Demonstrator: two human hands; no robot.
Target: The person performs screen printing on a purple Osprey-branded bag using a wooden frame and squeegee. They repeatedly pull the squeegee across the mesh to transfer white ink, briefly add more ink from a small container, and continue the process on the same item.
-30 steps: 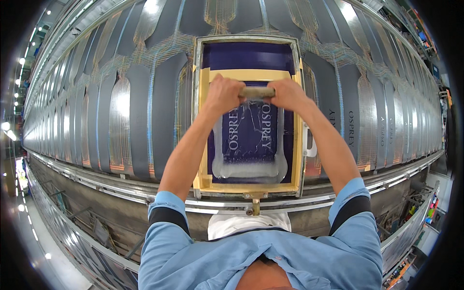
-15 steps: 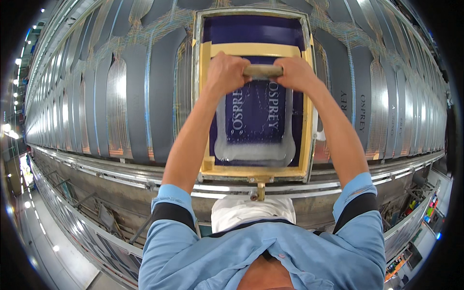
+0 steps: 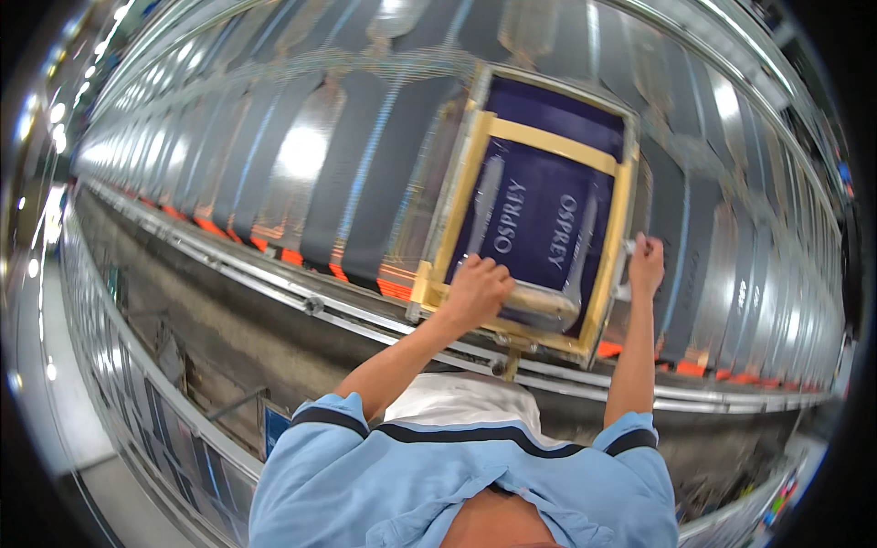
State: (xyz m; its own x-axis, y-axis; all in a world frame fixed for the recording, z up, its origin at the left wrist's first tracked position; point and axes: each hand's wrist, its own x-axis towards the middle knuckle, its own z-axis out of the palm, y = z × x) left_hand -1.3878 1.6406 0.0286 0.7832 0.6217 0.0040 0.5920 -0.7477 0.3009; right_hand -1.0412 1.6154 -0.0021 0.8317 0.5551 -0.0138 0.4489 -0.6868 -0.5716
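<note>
Squeegee crosswise, seemingly, in left hand

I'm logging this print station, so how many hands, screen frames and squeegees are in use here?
Hands: 2, the left hand on the squeegee, the right hand at the frame's right edge
Screen frames: 1, the yellow-taped screen frame with dark blue mesh
Squeegees: 1, the squeegee along the frame's near edge
Total: 4
</note>
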